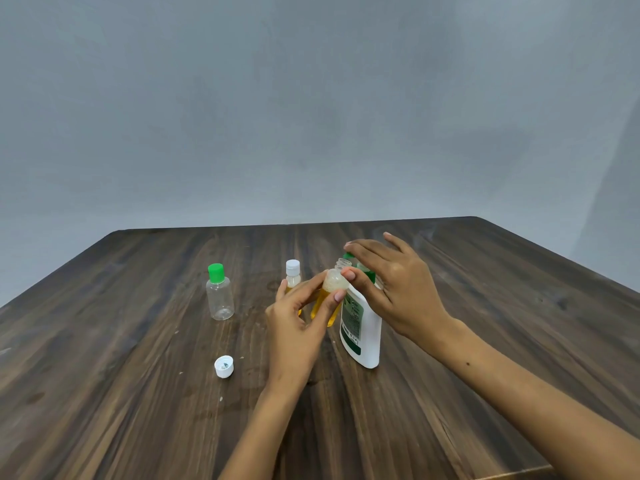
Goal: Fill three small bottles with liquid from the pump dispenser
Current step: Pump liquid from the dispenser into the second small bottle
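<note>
Two hands: left grip (300, 318) pinching clear amber-filled bottle (327, 303), right grip (391, 289) released on pump (363, 270)

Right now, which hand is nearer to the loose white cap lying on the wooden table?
Left. The left hand holds a small yellow-filled bottle just right of and beyond the white cap; the right hand rests on the dispenser, farther right.

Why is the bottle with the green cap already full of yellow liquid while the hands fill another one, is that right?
Not quite. The head view shows the green-capped bottle is clear and empty. The rest holds: the left hand holds an open bottle of yellow liquid at the pump dispenser, and the right hand rests on the pump.
</note>
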